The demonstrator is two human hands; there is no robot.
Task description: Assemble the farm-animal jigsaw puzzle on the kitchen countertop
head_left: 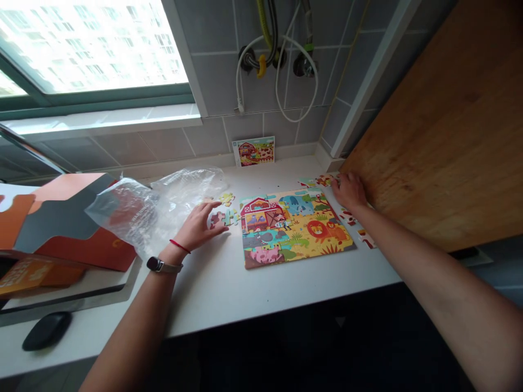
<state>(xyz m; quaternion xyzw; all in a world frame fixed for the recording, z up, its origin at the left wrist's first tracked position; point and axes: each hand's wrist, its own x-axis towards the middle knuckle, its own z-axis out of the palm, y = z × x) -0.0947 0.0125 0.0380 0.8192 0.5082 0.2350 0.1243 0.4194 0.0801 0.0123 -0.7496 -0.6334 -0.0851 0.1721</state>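
The assembled puzzle (304, 234) lies flat on the white counter (220, 299), between the person's two hands, its near edge toward the body. It looks like thin printed card, so it should prove light and fairly stiff piece by piece, yet weak along its joints: lifted by one corner, the sheet would probably bend and come apart. The smooth counter may let it slide when pushed. The safer hold seems to be flat palms on opposite edges, or support from beneath; a single loose piece is best pinched by its rim, away from the slim tabs. From the left hand (198, 226), the puzzle lies at 3 o'clock, just beyond the yellow piece (226, 199) at 1 to 2 o'clock and the teal piece (231, 218) at 3. That hand is relaxed, fingers curved and thumb spread apart, apparently gripping nothing. From the right hand (350, 190), the puzzle lies at 8 o'clock, with a loose cluster of pieces (324, 180) at 9 to 10 and a red-and-white piece (366, 238) at 5. Its fingers are bent palm-down, and whether they pinch anything cannot be told.
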